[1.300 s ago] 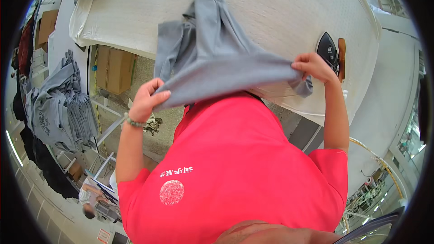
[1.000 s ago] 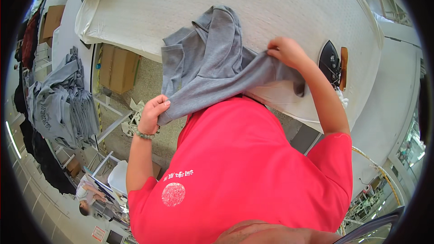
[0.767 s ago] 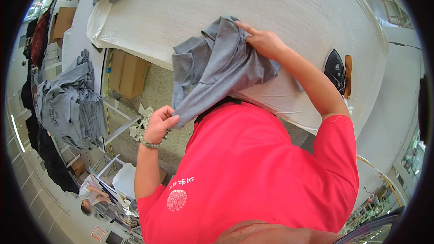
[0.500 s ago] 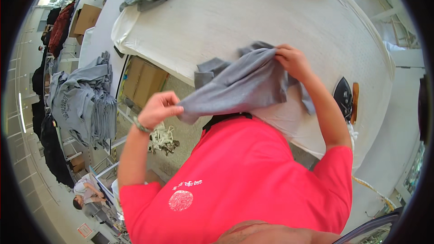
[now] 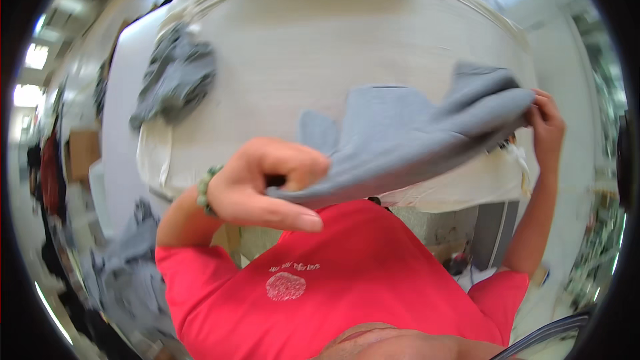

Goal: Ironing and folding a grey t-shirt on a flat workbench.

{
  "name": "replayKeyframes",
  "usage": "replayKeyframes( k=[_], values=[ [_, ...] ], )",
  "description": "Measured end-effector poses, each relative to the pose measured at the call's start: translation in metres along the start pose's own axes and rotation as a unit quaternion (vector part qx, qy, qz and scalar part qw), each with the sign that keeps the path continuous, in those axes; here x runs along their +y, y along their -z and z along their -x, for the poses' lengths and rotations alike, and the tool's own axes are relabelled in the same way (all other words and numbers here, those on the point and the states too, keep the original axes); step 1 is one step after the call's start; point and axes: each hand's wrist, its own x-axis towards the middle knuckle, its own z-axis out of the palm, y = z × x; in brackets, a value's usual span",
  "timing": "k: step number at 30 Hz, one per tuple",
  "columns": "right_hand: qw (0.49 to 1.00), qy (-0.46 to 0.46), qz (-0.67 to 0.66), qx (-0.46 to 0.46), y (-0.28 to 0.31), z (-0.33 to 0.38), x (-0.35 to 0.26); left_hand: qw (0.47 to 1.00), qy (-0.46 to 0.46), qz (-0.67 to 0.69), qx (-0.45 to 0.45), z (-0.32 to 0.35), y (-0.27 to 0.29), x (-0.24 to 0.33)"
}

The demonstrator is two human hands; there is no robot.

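Gray garment (image 5: 393, 130) held out in both hands over a pale surface (image 5: 267, 53)

At far left, dark red clothing (image 5: 51, 173) hangs behind a brown cardboard box (image 5: 83, 153), with a blurred heap of gray cloth (image 5: 130, 277) low on the near left. A crumpled gray bundle (image 5: 179, 77) rests on the left side of the white-covered surface, well apart from the hands. A bracelet of green beads (image 5: 205, 190) circles the wrist of the left hand (image 5: 241, 183), whose fingers curl above an extended thumb, pinching the near left end of the gray garment between them. At center, the garment slants across the near part of the surface, its left end lower and closer to the wearer of a red shirt (image 5: 373, 287) with a round white print. Its far side rises in uneven flaps; folds gather toward the right. There, the right hand (image 5: 548, 127) has its fingers bent around the garment's right end, gripping the bunched fabric; the thumb is hard to make out. Beneath the surface's near right edge stands a dark gray panel (image 5: 490, 233).
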Motion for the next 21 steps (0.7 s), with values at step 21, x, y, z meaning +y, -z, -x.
replayKeyframes(
  k=[21],
  values=[
    [0.939,-0.294,-0.136,0.111,-0.014,0.180,-0.110,0.730,-0.139,-0.669,0.016,-0.202,0.157,0.001]
  ],
)
